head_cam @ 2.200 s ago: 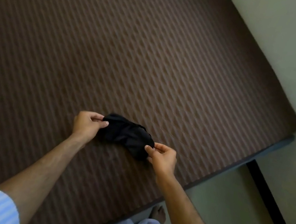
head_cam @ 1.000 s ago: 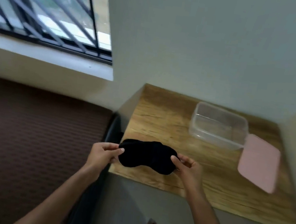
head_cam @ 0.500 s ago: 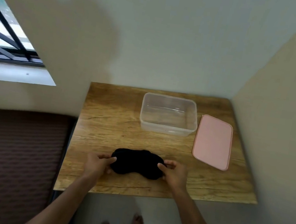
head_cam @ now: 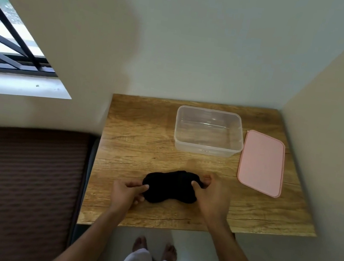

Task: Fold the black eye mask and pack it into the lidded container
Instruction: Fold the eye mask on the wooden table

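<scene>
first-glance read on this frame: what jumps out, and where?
The black eye mask lies near the front edge of the wooden table, pinched at its ends by the left hand and right hand. Behind it stands the clear container, open and empty, with its pink lid lying flat on the table to its right. A barred window fills the upper left.

Black eye mask; clear container; pink lid; wood-grain table; brown ribbed mattress.
</scene>
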